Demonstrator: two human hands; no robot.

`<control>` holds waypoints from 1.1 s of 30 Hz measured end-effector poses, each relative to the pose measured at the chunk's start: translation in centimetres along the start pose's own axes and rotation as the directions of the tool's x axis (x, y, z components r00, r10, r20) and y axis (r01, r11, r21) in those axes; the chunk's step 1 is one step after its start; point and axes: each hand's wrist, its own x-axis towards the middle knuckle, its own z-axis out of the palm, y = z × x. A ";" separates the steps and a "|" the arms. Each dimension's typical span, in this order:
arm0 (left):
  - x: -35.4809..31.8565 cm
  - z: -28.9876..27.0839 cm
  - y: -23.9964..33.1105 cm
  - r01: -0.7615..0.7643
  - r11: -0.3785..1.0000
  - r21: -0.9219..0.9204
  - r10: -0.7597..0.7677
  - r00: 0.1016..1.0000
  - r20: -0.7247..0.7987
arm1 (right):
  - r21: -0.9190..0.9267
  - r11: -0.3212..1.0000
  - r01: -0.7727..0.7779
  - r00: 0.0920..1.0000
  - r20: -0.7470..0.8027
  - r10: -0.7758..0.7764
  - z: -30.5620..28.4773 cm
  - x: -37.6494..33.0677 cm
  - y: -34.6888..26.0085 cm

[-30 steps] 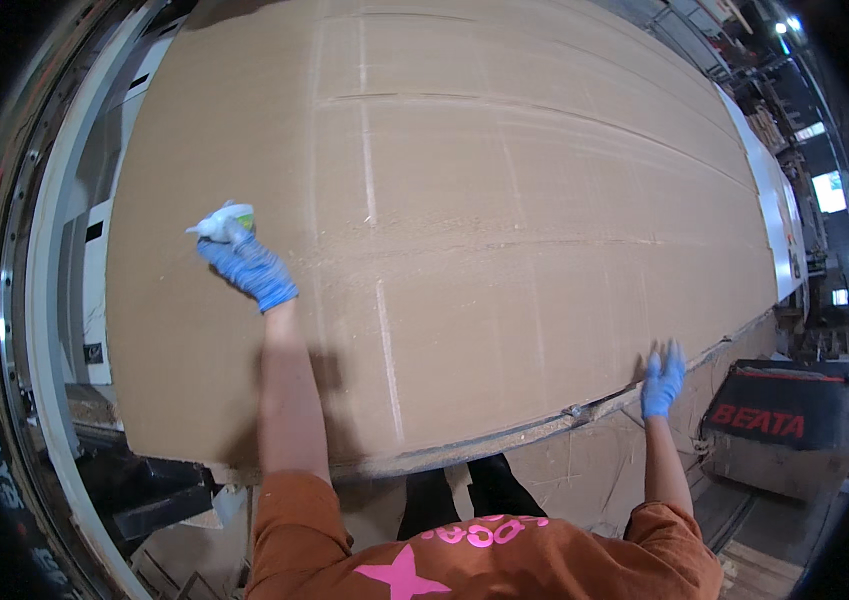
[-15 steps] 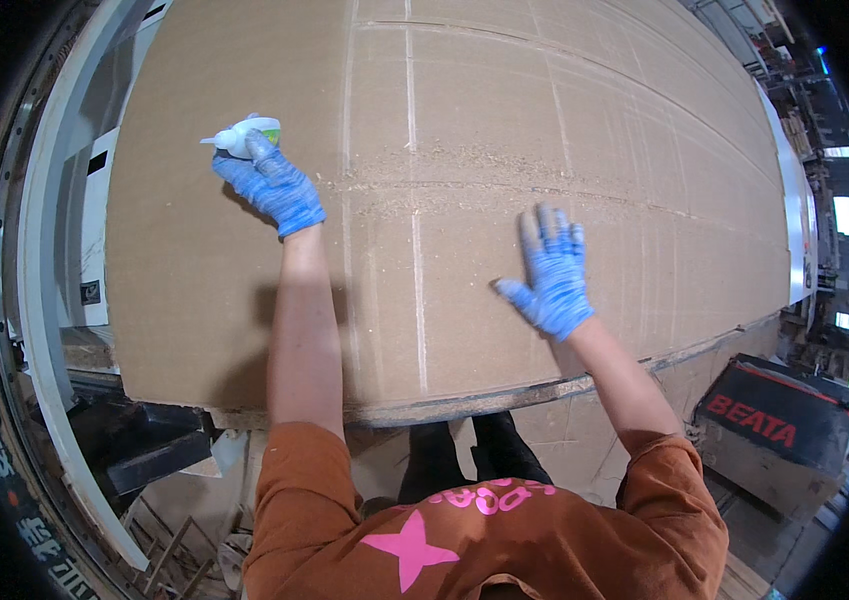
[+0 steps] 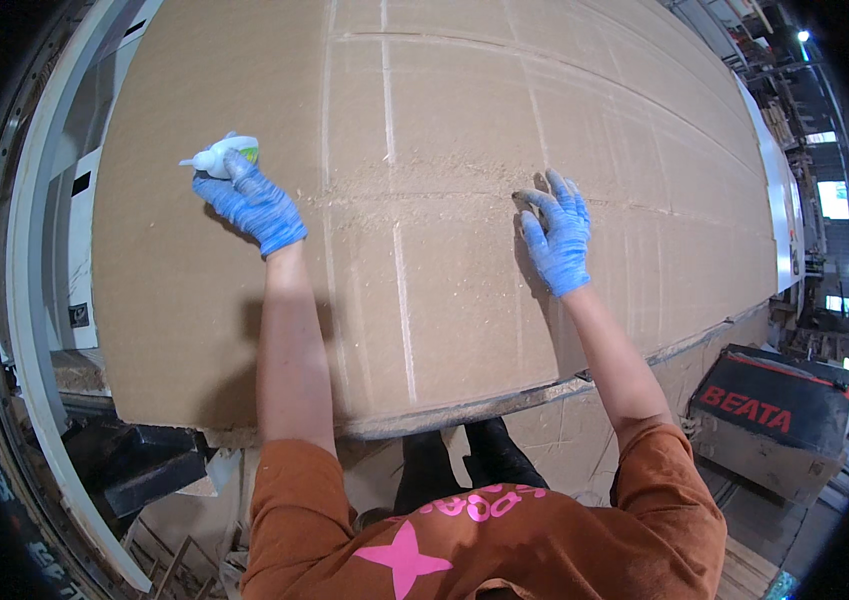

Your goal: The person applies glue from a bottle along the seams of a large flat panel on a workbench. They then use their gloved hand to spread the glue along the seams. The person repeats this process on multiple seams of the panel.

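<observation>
The green-marked bottle (image 3: 216, 157) is up over the cardboard (image 3: 444, 330), pinched in the left hand (image 3: 256, 205), open room between it and the left edge (image 3: 97, 260). The right hand (image 3: 555, 235), fingers bent and apart, is at the sawdust (image 3: 424, 190). Past the near edge (image 3: 464, 406), a box (image 3: 759, 460) bears red lettering (image 3: 744, 408).

Rocking a rusty-orange tee (image 3: 584, 540) with short sleeves (image 3: 296, 500), plus a chunky hot-pink star (image 3: 402, 560) and pink lettering (image 3: 479, 503). Black trousers (image 3: 494, 457) below. Left glove (image 3: 254, 212) and right glove (image 3: 559, 245) are streaky blue, kinda marbled with paler bits, both stopping around the wrist.
</observation>
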 end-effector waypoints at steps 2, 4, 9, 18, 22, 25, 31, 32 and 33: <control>-0.1 0.0 0.2 0.016 1.000 -0.017 -0.016 1.000 0.002 | -0.024 1.000 0.018 1.000 0.023 -0.018 0.4 0.4 0.1; -0.3 0.0 0.6 0.047 0.999 -0.024 -0.048 0.999 -0.003 | -0.035 0.999 0.026 0.999 0.034 -0.025 0.5 0.5 0.0; 0.1 0.0 0.2 0.009 1.000 -0.022 -0.009 1.000 -0.007 | 0.013 0.999 0.045 0.999 0.007 -0.045 0.9 0.9 -0.4; -0.1 0.1 0.4 0.019 1.000 -0.021 -0.020 1.000 -0.012 | 0.386 0.922 -0.023 0.997 -0.061 0.050 0.8 -0.2 0.6; -0.1 0.1 0.4 0.003 1.000 -0.023 -0.004 1.000 -0.021 | 0.123 0.983 0.138 0.989 -0.075 -0.130 -0.3 -0.6 -2.8; -0.3 0.1 0.5 0.031 0.999 0.032 -0.029 0.998 -0.046 | 0.102 0.960 0.259 0.934 0.226 -0.276 -1.4 -2.9 -6.9; 0.1 -0.4 -0.4 0.004 0.993 0.121 0.001 0.999 -0.046 | 0.536 0.732 0.420 0.667 0.365 -0.650 -4.7 -4.8 -9.1; 0.3 -0.6 -0.3 0.003 0.995 0.097 0.001 0.999 -0.044 | 0.433 0.796 0.422 0.720 0.373 -0.585 -4.8 -3.3 -9.5; 0.0 -0.3 -0.4 0.008 0.997 0.070 -0.005 0.999 -0.042 | 0.403 0.837 0.369 0.800 0.321 -0.507 -3.8 -2.7 -8.9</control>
